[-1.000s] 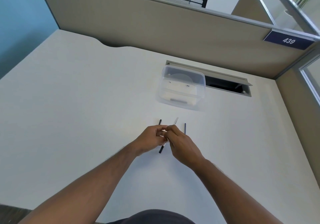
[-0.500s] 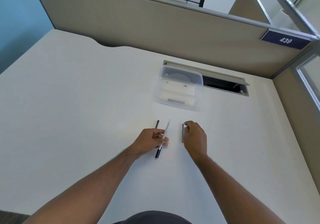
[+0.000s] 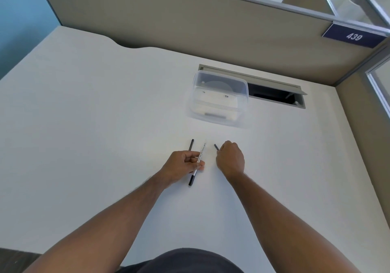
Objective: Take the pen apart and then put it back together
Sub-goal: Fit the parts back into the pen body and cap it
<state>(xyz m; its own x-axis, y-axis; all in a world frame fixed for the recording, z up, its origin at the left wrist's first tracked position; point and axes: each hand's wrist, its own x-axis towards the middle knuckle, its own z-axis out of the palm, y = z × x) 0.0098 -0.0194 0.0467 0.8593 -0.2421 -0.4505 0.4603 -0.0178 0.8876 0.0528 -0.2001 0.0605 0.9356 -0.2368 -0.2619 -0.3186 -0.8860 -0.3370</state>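
My left hand (image 3: 182,165) grips the pen barrel (image 3: 200,153), a clear tube with printed text and a black end (image 3: 192,180) pointing toward me. A short black pen part (image 3: 191,144) lies on the white desk just beyond my left hand. My right hand (image 3: 230,158) is closed over a thin dark pen part (image 3: 216,146), whose far tip sticks out past the fingers; the rest of it is hidden under the hand. The two hands are a small gap apart.
A clear plastic container (image 3: 219,97) with its lid on stands on the desk (image 3: 84,125) beyond the hands. Behind it is an open cable slot (image 3: 274,93). Beige partition walls close off the back and right, with a "439" sign (image 3: 354,36).
My hands were together on the pen; they have separated. The right hand moved right onto the thin dark part and closed over it, while the left kept the barrel.
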